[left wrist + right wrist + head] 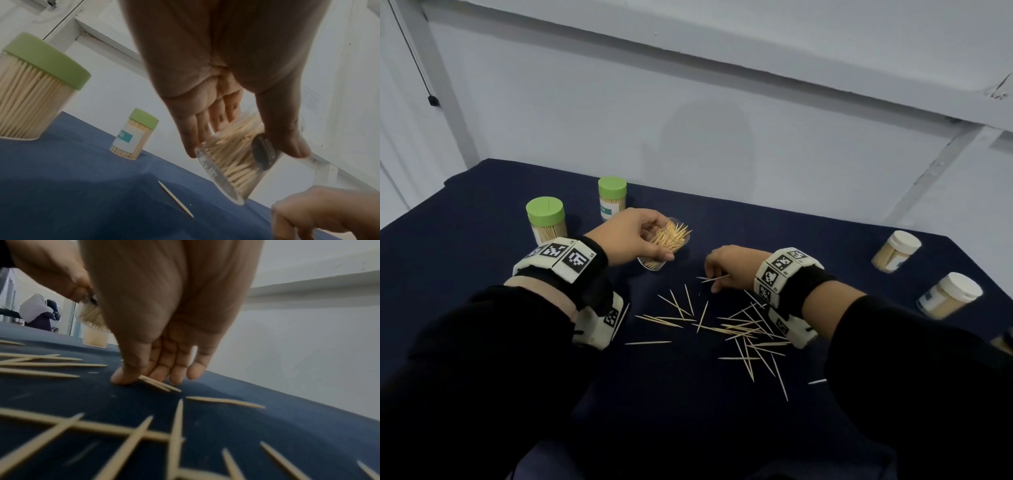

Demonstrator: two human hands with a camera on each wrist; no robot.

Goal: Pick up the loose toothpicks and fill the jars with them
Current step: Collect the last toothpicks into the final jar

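My left hand point(643, 236) grips a clear open jar point(666, 245), tilted above the cloth and part full of toothpicks; the left wrist view shows the jar point(232, 164) held between fingers and thumb. My right hand point(726, 270) is down on the dark blue cloth, pinching a couple of toothpicks point(714, 278) between thumb and fingers point(152, 369); the held toothpicks point(160, 385) touch the cloth. Several loose toothpicks point(736, 329) lie scattered near me, between both wrists.
Two green-lidded jars point(546, 219) point(612, 197) full of toothpicks stand at the back left. Two white-lidded jars point(897, 255) point(950, 294) stand at the right edge. A single toothpick point(175, 198) lies under my left wrist. The table ends at a pale wall.
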